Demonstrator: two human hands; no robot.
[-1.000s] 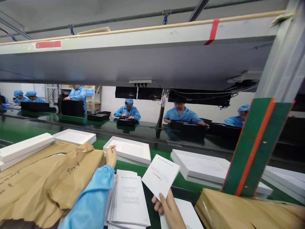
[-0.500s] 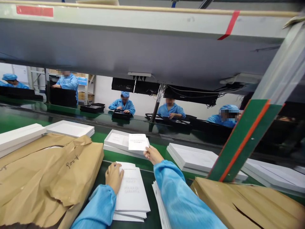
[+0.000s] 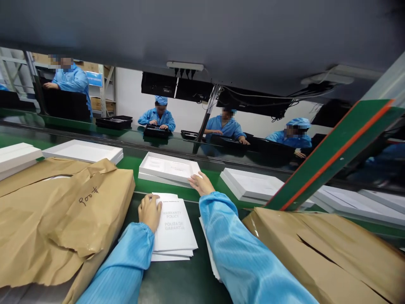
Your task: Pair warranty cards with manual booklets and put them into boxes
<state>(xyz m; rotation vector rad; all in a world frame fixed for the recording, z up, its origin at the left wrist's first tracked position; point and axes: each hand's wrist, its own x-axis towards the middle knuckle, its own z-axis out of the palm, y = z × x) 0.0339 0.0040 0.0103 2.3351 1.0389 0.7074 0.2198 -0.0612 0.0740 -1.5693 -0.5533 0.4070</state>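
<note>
My left hand [image 3: 149, 212] grips the upper left edge of a stack of white warranty booklets [image 3: 174, 230], its fingers curled over the side. The stack lies a little fanned, the printed cover upward. Beyond it, my right hand [image 3: 201, 184] is at the near right corner of a shallow white box [image 3: 164, 179], fingers apart and holding nothing. A white booklet [image 3: 181, 169] lies inside that box, beside another printed white sheet [image 3: 156, 163]. More white booklets [image 3: 209, 249] are partly hidden under my right sleeve.
Brown paper packages flank me, one at left [image 3: 63, 219] and one at right [image 3: 322, 249]. More white box trays [image 3: 84, 150] line the green belt. A slanted green post [image 3: 332, 156] stands at right. Several co-workers in blue sit or stand across the line. A shelf hangs overhead.
The booklet in my right hand has been let go into the white box, and that hand's fingers have opened. My left hand stays on the stack. The view has tilted downward.
</note>
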